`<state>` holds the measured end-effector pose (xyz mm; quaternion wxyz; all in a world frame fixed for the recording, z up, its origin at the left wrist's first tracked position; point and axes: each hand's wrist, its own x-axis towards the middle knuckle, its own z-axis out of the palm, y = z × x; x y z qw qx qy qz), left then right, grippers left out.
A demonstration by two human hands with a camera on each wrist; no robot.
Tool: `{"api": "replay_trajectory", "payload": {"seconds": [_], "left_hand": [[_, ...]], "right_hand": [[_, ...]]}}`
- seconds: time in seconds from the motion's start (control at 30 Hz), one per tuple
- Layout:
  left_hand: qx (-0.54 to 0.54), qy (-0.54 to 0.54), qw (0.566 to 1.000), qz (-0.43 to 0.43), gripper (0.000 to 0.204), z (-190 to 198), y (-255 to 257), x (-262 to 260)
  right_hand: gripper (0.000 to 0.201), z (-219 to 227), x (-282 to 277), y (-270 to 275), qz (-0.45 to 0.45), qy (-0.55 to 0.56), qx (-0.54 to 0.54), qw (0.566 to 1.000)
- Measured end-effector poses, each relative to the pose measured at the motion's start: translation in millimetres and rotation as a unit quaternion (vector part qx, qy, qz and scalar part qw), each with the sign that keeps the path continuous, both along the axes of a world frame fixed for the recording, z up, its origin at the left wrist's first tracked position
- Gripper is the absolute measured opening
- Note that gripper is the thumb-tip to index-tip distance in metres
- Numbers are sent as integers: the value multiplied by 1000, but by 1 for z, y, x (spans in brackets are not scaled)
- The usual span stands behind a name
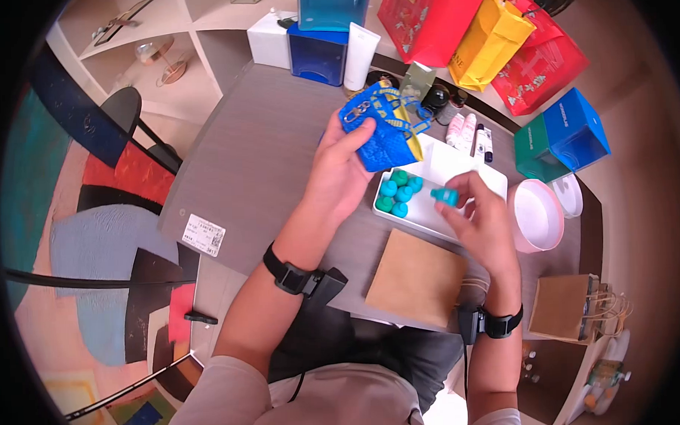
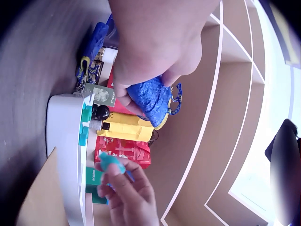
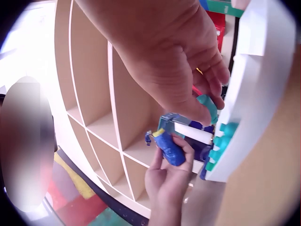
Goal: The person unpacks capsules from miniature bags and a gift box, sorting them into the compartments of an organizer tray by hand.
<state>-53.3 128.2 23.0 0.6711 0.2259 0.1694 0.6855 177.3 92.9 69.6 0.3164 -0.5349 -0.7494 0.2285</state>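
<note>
My left hand (image 1: 337, 176) grips a small blue pouch (image 1: 382, 140) with yellow trim, patterned straps and a metal zip pull, tilted above the desk. In the head view, the thumb lies across the pouch's front. My right hand (image 1: 481, 219) pinches a small teal piece (image 1: 446, 197) between thumb and fingers, over the white tray (image 1: 421, 226). Inside the tray sit several teal and green round pieces (image 1: 400, 192), bunched at its left end. From the left wrist, the blue pouch (image 2: 153, 100) shows its wrinkled side, and the teal piece (image 2: 112, 162) is at the right fingertips.
A flat brown paper bag (image 1: 417, 277) lies in front of the tray. Pink-and-white tubes (image 1: 461, 132) and dark bottles stand behind it. Red (image 1: 427, 22) and yellow (image 1: 491, 42) bags line the back. A round pink container (image 1: 536, 217) and a blue-green box (image 1: 562, 133) stand right.
</note>
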Motion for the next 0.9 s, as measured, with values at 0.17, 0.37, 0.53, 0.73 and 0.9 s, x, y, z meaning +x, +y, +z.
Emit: {"api": "replay_trajectory", "payload": {"seconds": [0.17, 0.37, 0.53, 0.73, 0.9], "left_hand": [[-3, -5, 1000, -29, 42, 0, -1, 3], [19, -6, 999, -47, 43, -2, 2, -1], [21, 4, 999, -46, 45, -2, 3, 1], [22, 11, 998, -51, 47, -6, 4, 3], [11, 28, 997, -72, 46, -4, 2, 4]], "right_hand": [[28, -31, 11, -3, 15, 102, -60, 993], [35, -14, 14, -5, 91, -60, 60, 992], [26, -23, 13, -8, 40, 41, -51, 997], [29, -29, 3, -4, 21, 23, -53, 998], [22, -44, 8, -3, 93, -2, -68, 993]]}}
